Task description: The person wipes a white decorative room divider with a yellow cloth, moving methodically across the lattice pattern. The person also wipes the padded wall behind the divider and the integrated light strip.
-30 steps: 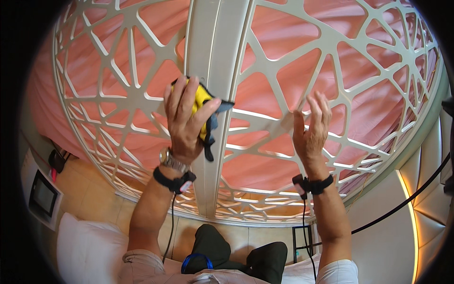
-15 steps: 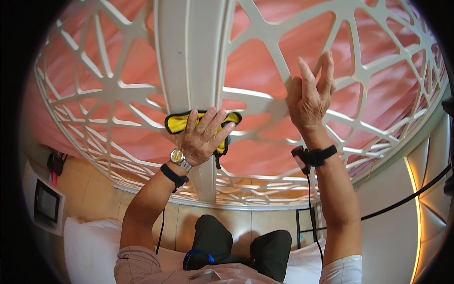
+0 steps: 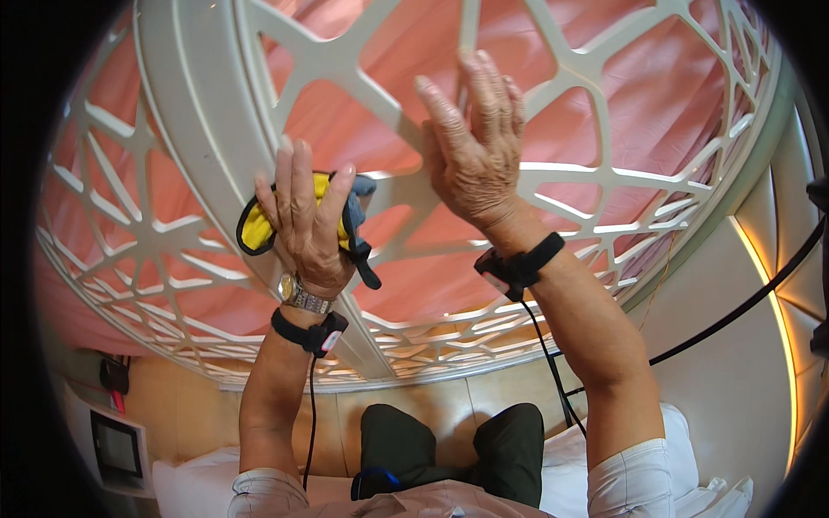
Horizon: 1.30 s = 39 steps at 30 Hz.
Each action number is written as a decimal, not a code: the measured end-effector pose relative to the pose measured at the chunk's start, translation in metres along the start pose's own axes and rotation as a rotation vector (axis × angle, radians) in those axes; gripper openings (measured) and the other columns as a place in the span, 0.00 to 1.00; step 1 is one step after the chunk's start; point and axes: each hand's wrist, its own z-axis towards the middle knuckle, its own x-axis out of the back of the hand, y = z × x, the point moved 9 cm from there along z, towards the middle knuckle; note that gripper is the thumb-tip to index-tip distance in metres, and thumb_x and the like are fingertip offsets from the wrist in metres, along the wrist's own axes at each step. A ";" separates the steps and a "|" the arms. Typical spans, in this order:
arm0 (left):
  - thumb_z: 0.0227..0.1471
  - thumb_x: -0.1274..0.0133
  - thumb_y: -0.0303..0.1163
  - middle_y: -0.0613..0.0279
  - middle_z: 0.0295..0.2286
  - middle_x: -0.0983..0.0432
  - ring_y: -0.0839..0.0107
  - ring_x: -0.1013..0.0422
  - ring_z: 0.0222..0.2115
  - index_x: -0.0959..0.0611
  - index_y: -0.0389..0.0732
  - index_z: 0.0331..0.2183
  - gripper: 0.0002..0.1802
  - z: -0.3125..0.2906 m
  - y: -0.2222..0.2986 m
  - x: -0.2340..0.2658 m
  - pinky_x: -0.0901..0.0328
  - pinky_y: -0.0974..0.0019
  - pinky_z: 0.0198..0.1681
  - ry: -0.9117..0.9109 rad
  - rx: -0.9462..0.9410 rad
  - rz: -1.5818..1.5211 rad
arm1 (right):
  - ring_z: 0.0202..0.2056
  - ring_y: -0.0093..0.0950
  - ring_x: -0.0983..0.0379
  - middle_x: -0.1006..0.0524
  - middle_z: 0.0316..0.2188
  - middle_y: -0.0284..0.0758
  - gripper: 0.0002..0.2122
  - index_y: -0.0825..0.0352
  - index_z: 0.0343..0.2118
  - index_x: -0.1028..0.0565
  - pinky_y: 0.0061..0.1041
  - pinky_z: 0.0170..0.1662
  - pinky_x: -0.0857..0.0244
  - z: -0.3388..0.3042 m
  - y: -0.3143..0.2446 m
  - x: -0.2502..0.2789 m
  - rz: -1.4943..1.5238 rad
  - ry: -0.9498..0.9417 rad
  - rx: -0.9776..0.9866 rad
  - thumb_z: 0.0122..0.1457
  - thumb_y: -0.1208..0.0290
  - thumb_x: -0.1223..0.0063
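A yellow-and-grey cloth (image 3: pixel 257 231) with black edging lies under my left hand (image 3: pixel 306 229), pressed against the right edge of a broad cream-white post (image 3: pixel 194 104). The fingers of that hand stretch over the cloth and hide its middle; a dark strap hangs from its lower right corner. To the right, my right hand (image 3: pixel 479 155) is empty, fingers extended, at a bar of the white openwork lattice (image 3: pixel 596 65). Whether its fingertips touch the bar is unclear. Both wrists wear black straps with small devices, and a metal watch (image 3: pixel 302 295) sits on the left wrist.
Pink fabric (image 3: pixel 345 129) hangs behind the lattice. Thin cables trail from both wrists, and a thicker black cable (image 3: pixel 734 311) crosses at the right, before a lit curved wall panel. A white box with a dark screen (image 3: pixel 117 445) stands low left. White cloth lies beside my legs.
The view has shifted, so the post appears further left. My left hand and the cloth have slid from the post's face towards its right edge. My right hand's fingers are closer together.
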 end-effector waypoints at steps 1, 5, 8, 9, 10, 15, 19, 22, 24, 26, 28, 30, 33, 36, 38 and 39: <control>0.60 0.33 0.40 0.40 0.71 0.35 0.38 0.40 0.72 0.17 0.49 0.61 0.29 0.014 0.009 -0.007 0.58 0.26 0.74 0.052 0.003 -0.070 | 0.75 0.47 0.40 0.34 0.73 0.46 0.26 0.54 0.67 0.24 0.51 0.78 0.55 -0.002 0.002 0.000 0.020 -0.001 -0.004 0.64 0.68 0.39; 0.67 0.43 0.37 0.39 0.71 0.35 0.38 0.41 0.73 0.17 0.50 0.60 0.21 0.024 0.053 -0.055 0.59 0.29 0.76 0.001 -0.125 -0.131 | 0.77 0.47 0.43 0.34 0.74 0.44 0.27 0.53 0.69 0.26 0.51 0.80 0.59 -0.017 0.011 0.011 0.137 0.009 0.015 0.67 0.64 0.40; 0.68 0.43 0.37 0.35 0.71 0.37 0.34 0.44 0.73 0.20 0.47 0.63 0.24 0.015 0.078 -0.069 0.60 0.26 0.76 -0.073 -0.167 -0.166 | 0.76 0.45 0.41 0.32 0.73 0.42 0.27 0.54 0.69 0.26 0.50 0.80 0.57 -0.037 0.034 0.032 0.090 0.023 0.010 0.66 0.66 0.38; 0.68 0.43 0.37 0.35 0.70 0.36 0.35 0.43 0.73 0.19 0.48 0.63 0.25 0.013 0.087 -0.073 0.61 0.27 0.76 -0.099 -0.197 -0.127 | 0.76 0.45 0.40 0.31 0.72 0.42 0.27 0.54 0.68 0.26 0.50 0.79 0.55 -0.043 0.046 0.040 0.089 0.037 -0.009 0.65 0.66 0.37; 0.67 0.42 0.37 0.35 0.70 0.35 0.35 0.44 0.74 0.19 0.48 0.63 0.25 0.011 0.096 -0.078 0.61 0.27 0.76 -0.102 -0.220 -0.109 | 0.75 0.45 0.39 0.31 0.72 0.42 0.28 0.54 0.68 0.26 0.50 0.79 0.53 -0.052 0.061 0.048 0.075 0.032 -0.037 0.65 0.66 0.37; 0.66 0.43 0.35 0.38 0.70 0.35 0.40 0.44 0.74 0.19 0.46 0.64 0.26 0.019 0.135 -0.104 0.64 0.29 0.77 -0.159 -0.297 -0.166 | 0.74 0.46 0.39 0.31 0.72 0.43 0.26 0.55 0.68 0.25 0.50 0.75 0.48 -0.094 0.111 0.086 0.145 -0.022 -0.060 0.66 0.71 0.39; 0.63 0.42 0.30 0.42 0.70 0.33 0.46 0.40 0.73 0.17 0.50 0.62 0.26 0.033 0.177 -0.128 0.61 0.33 0.78 -0.182 -0.329 -0.203 | 0.74 0.44 0.39 0.29 0.69 0.41 0.26 0.56 0.67 0.25 0.52 0.75 0.51 -0.120 0.133 0.111 -0.036 0.025 -0.197 0.65 0.70 0.37; 0.63 0.41 0.30 0.44 0.70 0.33 0.46 0.40 0.73 0.16 0.51 0.62 0.26 0.044 0.207 -0.146 0.60 0.34 0.78 -0.192 -0.294 -0.272 | 0.72 0.43 0.37 0.27 0.67 0.40 0.26 0.57 0.67 0.26 0.52 0.75 0.53 -0.137 0.183 0.131 -0.125 -0.032 -0.285 0.66 0.65 0.36; 0.62 0.41 0.31 0.45 0.71 0.33 0.47 0.40 0.73 0.15 0.51 0.61 0.26 0.051 0.226 -0.160 0.60 0.34 0.78 -0.202 -0.311 -0.280 | 0.72 0.43 0.37 0.27 0.67 0.39 0.26 0.57 0.67 0.27 0.53 0.76 0.55 -0.151 0.205 0.141 -0.212 -0.095 -0.290 0.66 0.64 0.36; 0.62 0.42 0.31 0.43 0.72 0.35 0.45 0.42 0.74 0.16 0.48 0.62 0.26 0.058 0.251 -0.173 0.60 0.36 0.78 -0.192 -0.350 -0.319 | 0.72 0.44 0.38 0.28 0.67 0.40 0.27 0.57 0.68 0.27 0.54 0.76 0.55 -0.164 0.225 0.155 -0.275 -0.098 -0.305 0.66 0.64 0.36; 0.62 0.40 0.33 0.47 0.72 0.35 0.47 0.43 0.74 0.16 0.50 0.62 0.27 0.064 0.270 -0.186 0.61 0.36 0.78 -0.225 -0.347 -0.334 | 0.73 0.45 0.39 0.29 0.68 0.41 0.28 0.57 0.69 0.28 0.54 0.76 0.55 -0.175 0.245 0.167 -0.307 -0.074 -0.335 0.66 0.64 0.37; 0.62 0.40 0.33 0.48 0.72 0.34 0.48 0.43 0.75 0.15 0.50 0.61 0.26 0.067 0.288 -0.198 0.61 0.36 0.78 -0.206 -0.367 -0.326 | 0.73 0.47 0.40 0.32 0.70 0.42 0.28 0.57 0.70 0.28 0.55 0.76 0.55 -0.188 0.257 0.178 -0.323 -0.063 -0.391 0.66 0.65 0.37; 0.61 0.40 0.32 0.51 0.71 0.33 0.50 0.42 0.74 0.15 0.51 0.61 0.26 0.067 0.312 -0.215 0.60 0.36 0.78 -0.210 -0.397 -0.330 | 0.75 0.51 0.43 0.36 0.73 0.46 0.30 0.57 0.71 0.30 0.57 0.74 0.52 -0.213 0.273 0.195 -0.330 -0.038 -0.448 0.66 0.64 0.37; 0.60 0.41 0.29 0.52 0.70 0.31 0.51 0.41 0.74 0.14 0.51 0.60 0.25 0.049 0.336 -0.229 0.60 0.36 0.78 -0.277 -0.449 -0.392 | 0.75 0.50 0.44 0.35 0.72 0.48 0.32 0.57 0.72 0.31 0.58 0.73 0.50 -0.242 0.281 0.204 -0.293 0.010 -0.496 0.65 0.64 0.36; 0.60 0.42 0.27 0.51 0.70 0.31 0.51 0.42 0.74 0.14 0.50 0.58 0.25 0.027 0.358 -0.238 0.58 0.35 0.78 -0.351 -0.489 -0.465 | 0.75 0.50 0.42 0.33 0.70 0.48 0.31 0.56 0.71 0.30 0.58 0.73 0.50 -0.261 0.286 0.203 -0.313 -0.049 -0.507 0.65 0.64 0.36; 0.60 0.42 0.27 0.51 0.70 0.31 0.51 0.42 0.74 0.14 0.50 0.58 0.25 0.012 0.363 -0.241 0.57 0.35 0.77 -0.367 -0.514 -0.479 | 0.74 0.50 0.41 0.32 0.69 0.48 0.31 0.56 0.71 0.30 0.58 0.73 0.49 -0.269 0.286 0.199 -0.314 -0.075 -0.513 0.65 0.64 0.36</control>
